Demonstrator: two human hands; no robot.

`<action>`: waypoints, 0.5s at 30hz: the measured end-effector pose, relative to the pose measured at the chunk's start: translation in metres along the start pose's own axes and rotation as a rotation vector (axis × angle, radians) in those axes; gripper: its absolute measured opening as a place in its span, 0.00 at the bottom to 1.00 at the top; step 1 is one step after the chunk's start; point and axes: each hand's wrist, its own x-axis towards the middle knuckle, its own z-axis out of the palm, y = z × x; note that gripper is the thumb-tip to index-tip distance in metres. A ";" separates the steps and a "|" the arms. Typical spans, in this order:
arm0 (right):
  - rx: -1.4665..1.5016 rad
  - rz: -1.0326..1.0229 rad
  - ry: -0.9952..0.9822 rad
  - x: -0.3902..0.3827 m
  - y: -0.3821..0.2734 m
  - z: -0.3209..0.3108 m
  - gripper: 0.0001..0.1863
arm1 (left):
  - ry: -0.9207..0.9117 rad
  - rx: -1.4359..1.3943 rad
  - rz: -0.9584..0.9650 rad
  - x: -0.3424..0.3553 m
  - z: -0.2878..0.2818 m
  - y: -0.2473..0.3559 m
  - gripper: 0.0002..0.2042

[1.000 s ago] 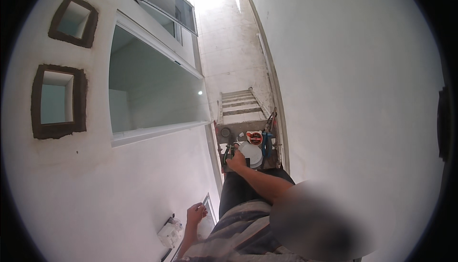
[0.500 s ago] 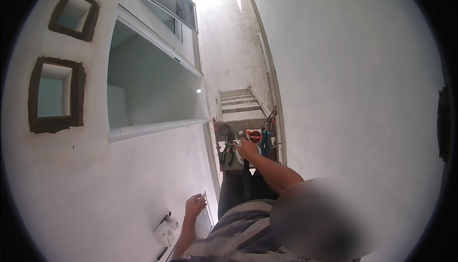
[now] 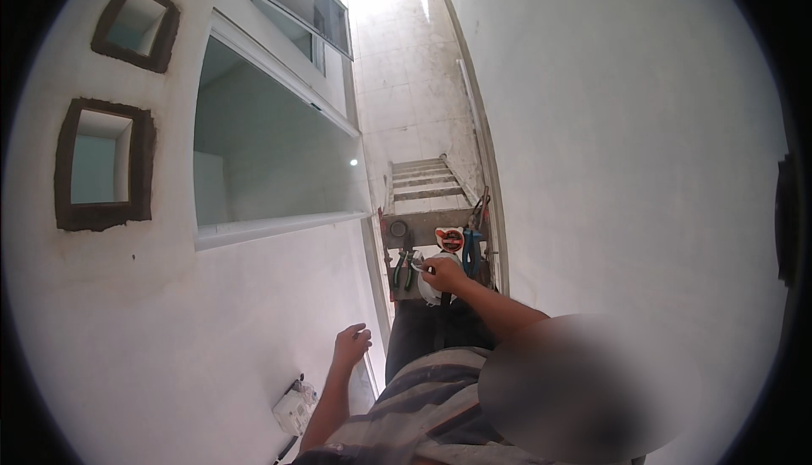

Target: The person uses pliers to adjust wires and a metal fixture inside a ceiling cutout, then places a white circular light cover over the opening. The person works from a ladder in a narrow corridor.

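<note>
My right hand [image 3: 443,274] is over the ladder's top platform [image 3: 423,226], its fingers closed around a small whitish and dark piece [image 3: 420,260] whose kind I cannot make out. Under that hand lies a white round object [image 3: 433,291], partly covered. Just to its left are pliers with green and black handles [image 3: 403,277]. Beyond it sit an orange and white round item [image 3: 451,239] and a blue-handled tool [image 3: 470,252]. My left hand [image 3: 352,345] hangs beside the white wall, fingers loosely bent and apart, with nothing clearly seen in it.
A dark ring-shaped roll [image 3: 397,229] lies at the platform's far left. Ladder rungs [image 3: 423,184] descend toward the pale floor [image 3: 406,93]. Walls stand close on both sides; the left one has a window opening [image 3: 271,143], and an electrical box [image 3: 295,407] is low down.
My right hand has drawn back slightly toward me, and the small whitish piece now shows at its fingertips. My left hand has risen and moved a little to the right.
</note>
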 end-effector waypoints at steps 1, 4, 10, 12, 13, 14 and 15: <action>-0.011 -0.008 -0.057 -0.007 -0.005 -0.005 0.11 | -0.017 0.038 0.033 0.004 0.004 0.012 0.20; 0.029 -0.109 -0.140 -0.029 -0.024 -0.018 0.11 | -0.078 0.036 0.177 0.017 0.023 0.059 0.23; 0.093 -0.379 -0.155 -0.055 -0.081 -0.047 0.11 | -0.209 0.205 0.438 -0.004 0.045 0.183 0.22; 0.088 -0.413 -0.150 -0.058 -0.103 -0.061 0.10 | -0.282 0.177 0.419 -0.006 0.040 0.201 0.20; 0.067 -0.416 -0.147 -0.061 -0.117 -0.073 0.09 | -0.320 0.165 0.412 -0.008 0.039 0.208 0.19; 0.044 -0.420 -0.149 -0.063 -0.128 -0.083 0.09 | -0.315 0.081 0.422 -0.010 0.038 0.211 0.17; 0.031 -0.405 -0.136 -0.065 -0.138 -0.090 0.09 | -0.310 -0.002 0.432 -0.013 0.037 0.214 0.16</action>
